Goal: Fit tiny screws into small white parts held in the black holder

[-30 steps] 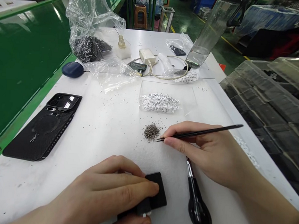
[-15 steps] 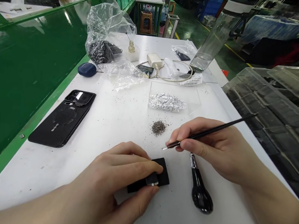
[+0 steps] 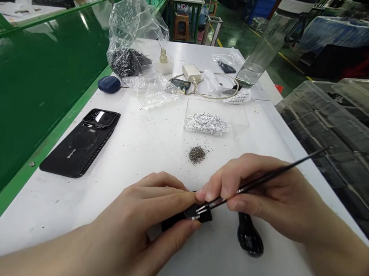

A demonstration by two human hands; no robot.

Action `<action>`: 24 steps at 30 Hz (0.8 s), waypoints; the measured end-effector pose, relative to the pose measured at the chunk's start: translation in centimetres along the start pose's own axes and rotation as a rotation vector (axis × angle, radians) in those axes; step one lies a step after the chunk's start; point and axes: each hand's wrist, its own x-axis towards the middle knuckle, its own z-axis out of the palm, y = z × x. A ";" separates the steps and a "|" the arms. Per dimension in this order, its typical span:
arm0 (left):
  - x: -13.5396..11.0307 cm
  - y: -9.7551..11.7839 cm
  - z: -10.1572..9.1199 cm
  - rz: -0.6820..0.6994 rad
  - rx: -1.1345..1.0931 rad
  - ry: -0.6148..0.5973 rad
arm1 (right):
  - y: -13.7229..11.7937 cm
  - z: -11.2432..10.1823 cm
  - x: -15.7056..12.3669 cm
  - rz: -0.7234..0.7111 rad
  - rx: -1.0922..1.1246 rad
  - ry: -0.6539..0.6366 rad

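Observation:
My left hand point(image 3: 155, 211) is closed on a small black part with a white bit point(image 3: 195, 217) at its edge, pinched between thumb and fingers. Under it lies a black block point(image 3: 206, 216), largely covered by the hand. My right hand point(image 3: 247, 183) grips black tweezers point(image 3: 273, 172), whose silver tips reach the small part beside my left fingertips. Whether the tips hold anything is too small to tell. Below my right hand a black-handled screwdriver point(image 3: 249, 237) rests on the table, its shaft hidden. Farther off sits a pile of tiny metal pieces point(image 3: 197, 154), perhaps screws.
Behind the pile stands a clear tray point(image 3: 240, 116) holding small white pieces point(image 3: 206, 123). A black phone point(image 3: 81, 142) lies to the left. Plastic bags point(image 3: 131, 30), a small glass bottle point(image 3: 163, 56), a charger point(image 3: 191, 73) and a water bottle point(image 3: 261, 51) occupy the back. Stacked bins point(image 3: 332, 122) stand at right.
My right hand has come down and left, bringing the tweezer tips from above the table to the small black part. The screwdriver's shaft is now covered. My left hand keeps its hold.

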 end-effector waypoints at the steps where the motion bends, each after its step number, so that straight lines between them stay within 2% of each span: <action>1: 0.0 0.1 0.0 -0.005 0.001 -0.001 | 0.0 0.1 0.0 0.000 -0.013 -0.010; 12: -0.5 0.0 0.3 -0.011 0.019 0.022 | 0.5 0.2 0.4 -0.055 -0.039 -0.081; 24: -0.5 0.2 0.2 -0.006 -0.006 -0.005 | 0.4 0.0 0.2 -0.036 -0.068 -0.091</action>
